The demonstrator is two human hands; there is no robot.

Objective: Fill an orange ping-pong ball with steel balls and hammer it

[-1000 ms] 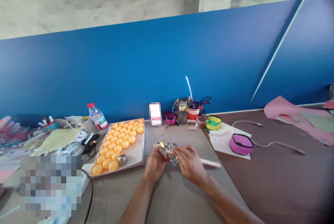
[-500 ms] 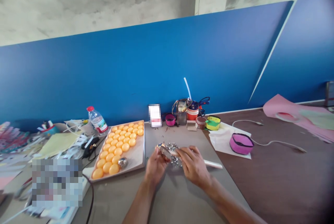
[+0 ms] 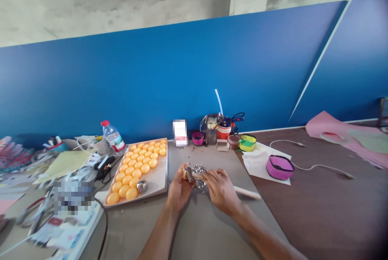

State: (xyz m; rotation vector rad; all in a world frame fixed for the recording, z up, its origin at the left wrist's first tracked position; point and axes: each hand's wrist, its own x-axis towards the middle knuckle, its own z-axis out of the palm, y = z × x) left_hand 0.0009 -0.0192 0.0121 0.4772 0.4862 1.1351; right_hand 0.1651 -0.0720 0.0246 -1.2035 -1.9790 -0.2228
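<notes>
My left hand (image 3: 178,190) is closed around an orange ball (image 3: 184,173), most of it hidden by the fingers. My right hand (image 3: 222,191) grips a hammer by its pale handle (image 3: 247,192), which sticks out to the right. The hammer's dark grey head (image 3: 189,174) is right against or just over the ball; whether they touch I cannot tell. Behind and between my hands lies a pile of small shiny silver pieces (image 3: 199,168). To the left, a shallow box (image 3: 160,179) holds rows of orange balls (image 3: 137,165) and one ball covered in silver (image 3: 142,186).
A water bottle (image 3: 113,137) stands behind the box. Cables, papers and a power strip (image 3: 87,227) crowd the left side. Along the blue partition (image 3: 182,74) are a cup of tools (image 3: 224,131) and small containers. A purple fabric ring (image 3: 280,167) sits at right on white paper.
The hammer head has turned and shifted slightly at the ball, and the handle's far end has dropped a little. Both hands keep their hold. The view has shifted slightly.
</notes>
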